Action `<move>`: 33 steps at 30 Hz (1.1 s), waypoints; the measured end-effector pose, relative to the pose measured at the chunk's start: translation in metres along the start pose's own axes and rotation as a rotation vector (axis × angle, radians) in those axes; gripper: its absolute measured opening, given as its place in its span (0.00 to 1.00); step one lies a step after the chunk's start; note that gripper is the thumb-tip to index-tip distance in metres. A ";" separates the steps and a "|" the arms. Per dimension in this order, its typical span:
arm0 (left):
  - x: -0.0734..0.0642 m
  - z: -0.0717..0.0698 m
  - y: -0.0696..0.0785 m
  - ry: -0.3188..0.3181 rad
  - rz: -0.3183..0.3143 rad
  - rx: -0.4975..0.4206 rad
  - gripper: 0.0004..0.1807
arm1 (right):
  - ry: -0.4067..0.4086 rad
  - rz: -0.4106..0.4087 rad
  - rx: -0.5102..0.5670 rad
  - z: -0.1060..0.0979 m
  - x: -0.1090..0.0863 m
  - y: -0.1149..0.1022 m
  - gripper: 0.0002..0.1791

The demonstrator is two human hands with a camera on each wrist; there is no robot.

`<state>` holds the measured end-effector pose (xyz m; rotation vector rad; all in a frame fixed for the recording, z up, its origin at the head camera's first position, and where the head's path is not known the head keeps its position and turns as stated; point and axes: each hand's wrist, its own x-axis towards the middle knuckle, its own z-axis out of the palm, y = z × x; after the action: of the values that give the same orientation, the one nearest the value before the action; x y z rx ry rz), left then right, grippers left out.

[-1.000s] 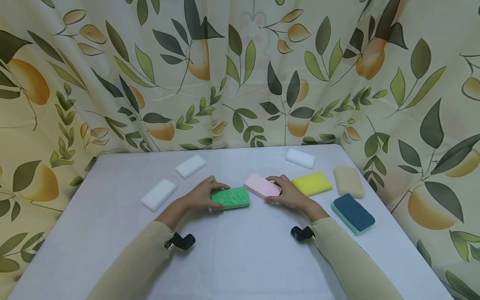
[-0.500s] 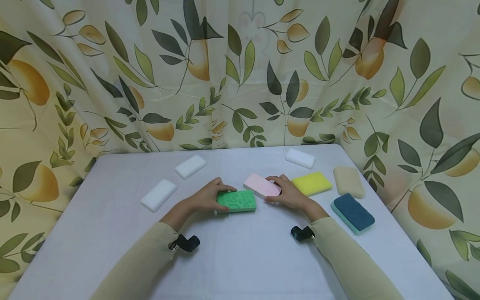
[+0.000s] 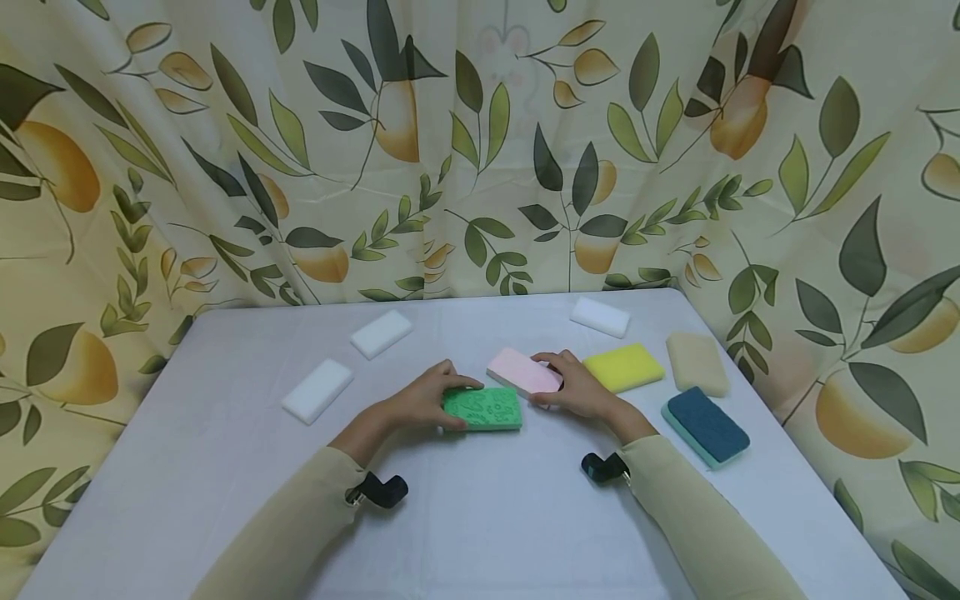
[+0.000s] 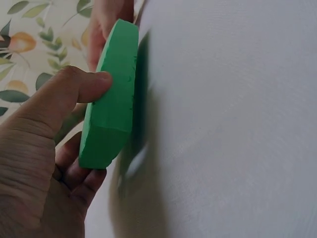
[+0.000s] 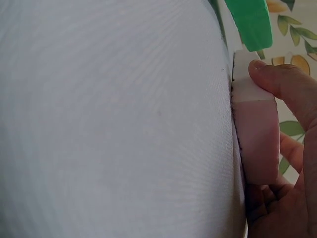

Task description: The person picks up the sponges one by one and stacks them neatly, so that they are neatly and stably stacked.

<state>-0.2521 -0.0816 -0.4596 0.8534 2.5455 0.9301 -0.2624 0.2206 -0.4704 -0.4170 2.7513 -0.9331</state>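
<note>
My left hand [image 3: 423, 399] grips a green sponge [image 3: 483, 408] by its left end, thumb on the near side. In the left wrist view the sponge [image 4: 111, 94] casts a shadow on the cloth beside it, and its lower fingers curl behind it. To the right, my right hand [image 3: 576, 387] pinches a pink sponge [image 3: 521, 371] at its right end. The right wrist view shows the thumb on the pink sponge [image 5: 256, 141], which lies on the cloth, with a corner of the green sponge [image 5: 253, 25] just past its far end.
Two white sponges [image 3: 318, 390] [image 3: 381, 333] lie at the left, and another white sponge [image 3: 601, 317] at the back right. Right of my right hand are a yellow sponge [image 3: 624, 367], a beige sponge [image 3: 697, 364] and a dark blue sponge [image 3: 708, 423]. A patterned curtain [image 3: 480, 208] hangs behind the table.
My left hand has moved the green sponge to the right and slightly nearer to me, in front of the pink sponge. The right hand and the pink sponge have stayed in place.
</note>
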 end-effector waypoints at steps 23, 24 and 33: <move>0.002 0.013 -0.003 -0.006 0.005 -0.004 0.36 | 0.009 0.000 0.003 0.001 -0.001 -0.002 0.42; 0.001 0.013 -0.003 -0.005 0.005 -0.006 0.36 | 0.009 0.000 0.002 0.001 -0.001 -0.002 0.42; 0.000 0.014 -0.002 0.019 0.006 -0.009 0.35 | 0.009 0.007 0.004 0.001 -0.002 -0.001 0.42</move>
<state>-0.2459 -0.0759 -0.4714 0.8547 2.5541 0.9547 -0.2598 0.2197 -0.4700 -0.4037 2.7561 -0.9413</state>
